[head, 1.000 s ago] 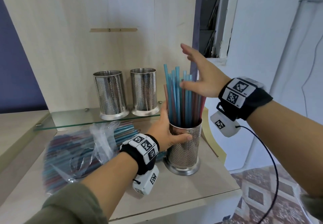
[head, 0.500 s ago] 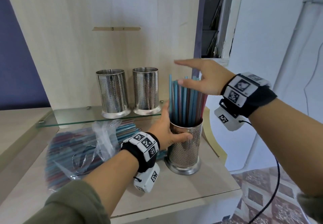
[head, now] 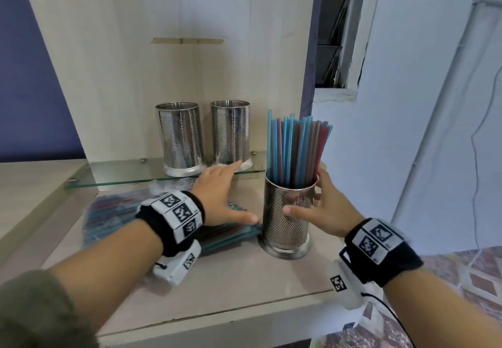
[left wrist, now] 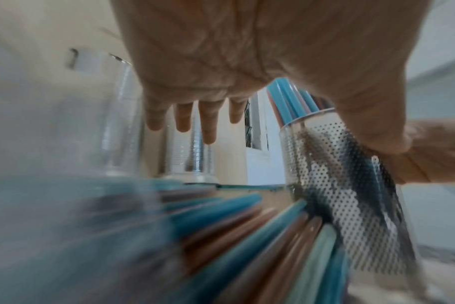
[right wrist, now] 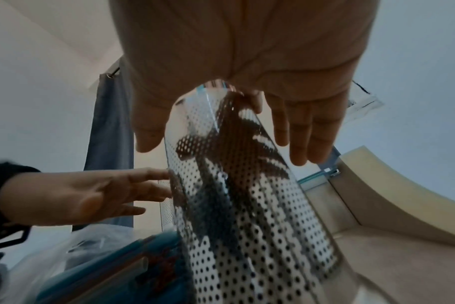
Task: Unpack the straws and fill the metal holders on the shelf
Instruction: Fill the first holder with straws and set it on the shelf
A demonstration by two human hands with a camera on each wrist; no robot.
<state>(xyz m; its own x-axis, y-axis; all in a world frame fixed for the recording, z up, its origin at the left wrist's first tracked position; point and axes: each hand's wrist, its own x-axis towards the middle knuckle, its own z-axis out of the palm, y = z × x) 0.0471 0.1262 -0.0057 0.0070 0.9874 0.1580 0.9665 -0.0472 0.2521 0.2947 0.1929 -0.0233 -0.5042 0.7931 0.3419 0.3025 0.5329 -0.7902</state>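
Note:
A perforated metal holder (head: 288, 228) full of blue and red straws (head: 296, 149) stands on the wooden counter. My right hand (head: 308, 198) grips it, with the thumb on its front and the fingers round its back; the right wrist view shows the holder (right wrist: 247, 205) between thumb and fingers. My left hand (head: 231, 195) is open, fingers straight, just left of that holder and above the plastic pack of straws (head: 114, 212). Its fingers (left wrist: 205, 127) point at two empty holders (head: 180, 138) (head: 231, 133) on the glass shelf (head: 122, 175).
A wooden back panel (head: 163, 62) rises behind the glass shelf. The counter's front edge (head: 217, 317) is near my forearms, with tiled floor (head: 461, 279) below at the right. A white wall (head: 407, 130) stands to the right of the filled holder.
My right hand has come down from the straw tops to the holder's side. My left hand has let go of the holder and moved left over the straw pack.

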